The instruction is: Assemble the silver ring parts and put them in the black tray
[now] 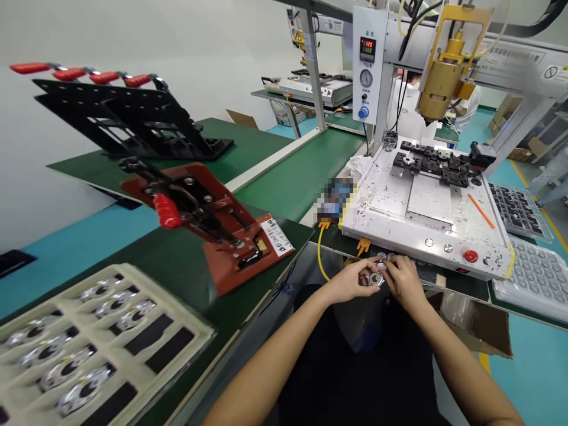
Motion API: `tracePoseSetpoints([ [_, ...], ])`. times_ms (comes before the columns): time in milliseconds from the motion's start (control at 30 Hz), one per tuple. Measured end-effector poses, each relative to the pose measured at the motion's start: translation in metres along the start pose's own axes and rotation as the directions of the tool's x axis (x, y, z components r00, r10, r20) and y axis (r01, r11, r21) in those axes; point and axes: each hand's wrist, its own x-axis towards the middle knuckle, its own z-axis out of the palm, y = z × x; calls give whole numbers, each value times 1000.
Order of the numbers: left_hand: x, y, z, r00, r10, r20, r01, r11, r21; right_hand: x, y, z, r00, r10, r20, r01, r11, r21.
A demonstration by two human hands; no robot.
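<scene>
Above my lap, just in front of the machine's edge, my left hand [355,279] pinches a small round silver metal part [375,278] with a dark opening in its middle. From the other side my right hand [403,278] has its fingers bent against the same area; its thumb is largely hidden. Another small shiny piece [380,266] shows between the fingertips, too small to name. Behind the hands stands the white dispensing machine [399,222] with a gold head [437,89] over black fixtures [437,163].
At left lies a cream tray [137,278] of silver parts. A red-brown toggle-clamp jig [222,236] and black clamp fixtures [133,112] stand on green tables. Clear plastic trays [532,278] sit at right. An orange stick [481,211] rests on the machine plate.
</scene>
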Motion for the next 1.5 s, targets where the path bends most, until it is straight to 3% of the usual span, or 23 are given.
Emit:
tracePoseSetpoints([
  [267,3,-4,-16,992,-35,122,47,994,-100,-21,14,26,962,-234,-140,236,972,-8],
  [433,0,-7,-15,988,-40,148,62,988,-142,-32,14,24,948,-260,-185,267,963,17],
  [700,6,-11,-9,998,-18,66,28,988,-154,-13,8,24,982,-44,-183,65,991,115],
  [867,8,-9,-13,996,-32,86,43,990,-136,-39,3,38,971,-114,-211,148,977,154],
  [967,7,-4,-16,993,-44,108,57,991,-118,-62,-5,34,972,-124,-198,161,970,183],
  [1100,5,3,-12,996,-58,73,57,998,21,-81,-11,7,974,57,-219,-16,983,184],
  [1233,8,4,-1,1000,-24,-10,26,988,152,-83,-5,-13,962,208,-175,-177,967,181],
  [1500,-2,15,16,991,72,-109,-57,989,135,-53,20,-9,920,363,-149,-310,905,290],
])
